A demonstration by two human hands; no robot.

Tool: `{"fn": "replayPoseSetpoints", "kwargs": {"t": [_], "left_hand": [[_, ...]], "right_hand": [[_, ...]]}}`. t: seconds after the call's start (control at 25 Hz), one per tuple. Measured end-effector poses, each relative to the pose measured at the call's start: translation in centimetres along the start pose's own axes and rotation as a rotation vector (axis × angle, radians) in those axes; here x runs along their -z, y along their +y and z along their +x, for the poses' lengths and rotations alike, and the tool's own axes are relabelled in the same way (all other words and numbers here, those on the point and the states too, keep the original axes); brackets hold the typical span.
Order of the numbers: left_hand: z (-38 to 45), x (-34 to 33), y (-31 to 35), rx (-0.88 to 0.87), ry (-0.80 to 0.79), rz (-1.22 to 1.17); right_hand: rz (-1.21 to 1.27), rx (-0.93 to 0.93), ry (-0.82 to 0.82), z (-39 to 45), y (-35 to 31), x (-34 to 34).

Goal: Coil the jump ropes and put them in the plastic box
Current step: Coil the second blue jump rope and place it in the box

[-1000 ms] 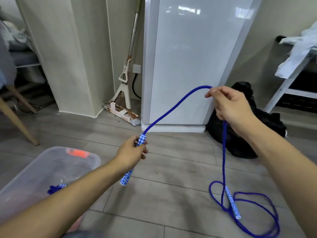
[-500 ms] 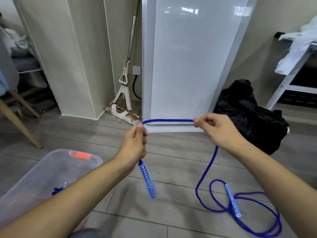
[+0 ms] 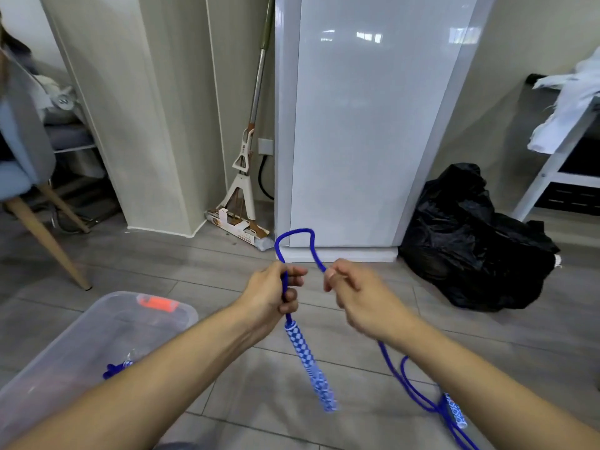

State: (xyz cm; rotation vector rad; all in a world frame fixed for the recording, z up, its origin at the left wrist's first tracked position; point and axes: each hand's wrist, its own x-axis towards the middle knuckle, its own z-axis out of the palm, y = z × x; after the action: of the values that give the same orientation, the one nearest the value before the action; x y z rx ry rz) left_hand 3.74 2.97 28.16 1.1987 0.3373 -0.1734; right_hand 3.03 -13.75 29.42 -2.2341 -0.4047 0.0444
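A blue jump rope (image 3: 293, 234) arches in a small loop between my two hands. My left hand (image 3: 271, 295) grips the rope just above one blue-and-white handle (image 3: 308, 362), which hangs down from it. My right hand (image 3: 355, 298) pinches the rope at the loop's other end. From there the rope runs down to the floor, where the second handle (image 3: 454, 412) lies among loose turns. The clear plastic box (image 3: 97, 339) with an orange clip stands at the lower left. Another blue rope (image 3: 117, 368) lies inside it.
A white cabinet (image 3: 357, 125) stands straight ahead with a mop (image 3: 246, 177) leaning to its left. A black bag (image 3: 470, 241) lies on the floor at the right, below a white rack (image 3: 552, 164). A chair leg (image 3: 48, 235) stands at the left.
My right hand has come down and left toward my left hand, shrinking the rope span into a small loop. The left hand now holds the rope above the handle, which hangs down.
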Motion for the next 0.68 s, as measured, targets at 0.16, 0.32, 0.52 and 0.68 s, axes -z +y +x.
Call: {"fn": "replayPoseSetpoints", "kwargs": {"t": [0.16, 0.32, 0.52, 0.68], "left_hand": [[-0.9, -0.9, -0.2, -0.070, -0.126, 0.129], [-1.0, -0.7, -0.2, -0.040, -0.132, 0.258], [-1.2, -1.2, -0.3, -0.056, -0.170, 0.354], [-1.2, -1.5, -0.1, -0.152, -0.142, 0.292]], "right_hand": [[-0.058, -0.010, -0.031, -1.3, -1.2, -1.7], [-0.073, -0.003, 0.009, -1.6, -0.9, -1.9], [-0.179, 0.033, 0.055, -1.5, -0.7, -1.5], [-0.136, 0.094, -0.036, -1.3, -0.9, -0.9]]}}
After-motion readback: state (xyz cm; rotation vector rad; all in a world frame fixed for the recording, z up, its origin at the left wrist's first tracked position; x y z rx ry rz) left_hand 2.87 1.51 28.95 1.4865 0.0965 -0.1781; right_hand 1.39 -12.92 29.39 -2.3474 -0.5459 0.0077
